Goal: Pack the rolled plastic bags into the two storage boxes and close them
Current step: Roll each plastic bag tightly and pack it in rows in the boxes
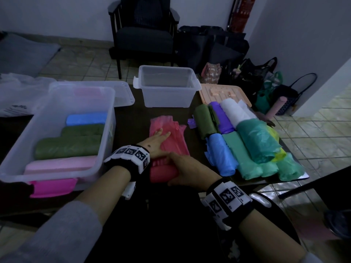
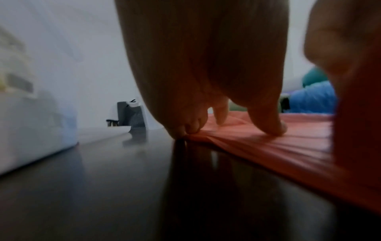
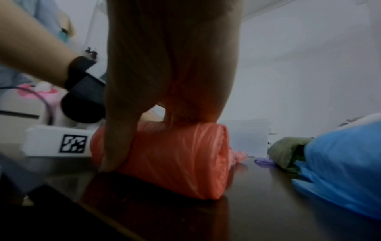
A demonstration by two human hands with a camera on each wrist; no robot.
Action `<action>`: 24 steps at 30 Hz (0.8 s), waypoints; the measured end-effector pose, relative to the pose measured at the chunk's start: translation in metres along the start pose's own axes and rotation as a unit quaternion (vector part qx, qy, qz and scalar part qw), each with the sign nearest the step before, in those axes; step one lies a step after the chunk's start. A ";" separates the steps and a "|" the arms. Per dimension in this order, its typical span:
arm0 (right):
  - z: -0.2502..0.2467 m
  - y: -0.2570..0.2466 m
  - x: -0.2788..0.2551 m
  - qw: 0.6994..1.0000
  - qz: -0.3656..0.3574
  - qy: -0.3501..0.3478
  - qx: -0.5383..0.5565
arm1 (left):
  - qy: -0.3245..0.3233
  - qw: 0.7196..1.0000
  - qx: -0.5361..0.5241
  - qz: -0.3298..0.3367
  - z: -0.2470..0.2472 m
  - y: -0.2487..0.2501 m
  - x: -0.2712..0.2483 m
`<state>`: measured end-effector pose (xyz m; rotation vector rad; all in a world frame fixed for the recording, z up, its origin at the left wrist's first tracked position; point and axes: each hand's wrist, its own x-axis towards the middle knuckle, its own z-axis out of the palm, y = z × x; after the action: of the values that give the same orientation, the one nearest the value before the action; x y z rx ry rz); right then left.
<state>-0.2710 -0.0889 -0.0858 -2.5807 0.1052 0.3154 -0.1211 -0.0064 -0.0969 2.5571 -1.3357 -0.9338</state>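
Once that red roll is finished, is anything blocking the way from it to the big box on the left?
Nothing visible does. The red roll lies on the table under the right hand, with its loose end pressed flat by the left hand. The big box stands open just left of it, its lid off, with room left inside.

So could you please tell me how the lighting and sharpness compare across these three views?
Head view: dim, bluish, fairly sharp, bent toward the edges. Left wrist view: left hand looms blurred, the dark table mirrors it, the box is smeared. Right wrist view: the red roll is sharpest, right hand in shadow.
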 end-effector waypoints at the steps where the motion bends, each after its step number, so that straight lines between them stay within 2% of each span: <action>1: -0.001 0.002 0.001 1.000 0.007 -0.005 0.014 | 0.019 1.000 -0.011 -0.007 0.000 -0.002 -0.002; 5: -0.011 0.004 0.009 0.999 0.029 -0.020 0.013 | 0.169 0.984 -0.044 -0.018 -0.005 0.003 -0.021; 7: -0.015 0.003 0.013 0.999 0.036 -0.036 -0.003 | 0.204 0.972 -0.114 0.005 -0.009 0.010 -0.033; 9: -0.021 0.003 0.017 0.998 0.045 -0.053 0.005 | 0.168 0.975 -0.148 0.003 -0.008 0.016 -0.042; 14: -0.027 0.009 0.027 0.995 0.055 -0.077 0.028 | 0.066 0.986 -0.150 -0.021 -0.005 0.009 -0.053; 17: -0.023 0.013 0.028 0.997 0.068 -0.028 0.036 | 0.059 0.987 -0.148 -0.016 -0.002 0.004 -0.053; 21: -0.011 0.009 0.021 0.994 0.035 0.068 -0.083 | 0.051 0.988 -0.143 -0.021 0.000 0.005 -0.048; 24: 0.000 0.003 0.010 0.990 0.024 0.072 -0.115 | 0.055 0.988 -0.140 -0.030 0.001 0.004 -0.043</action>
<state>-0.2616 -0.0918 -0.0902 -2.8322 0.1940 0.1675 -0.1424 0.0250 -0.0761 2.4062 -1.0213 -0.9026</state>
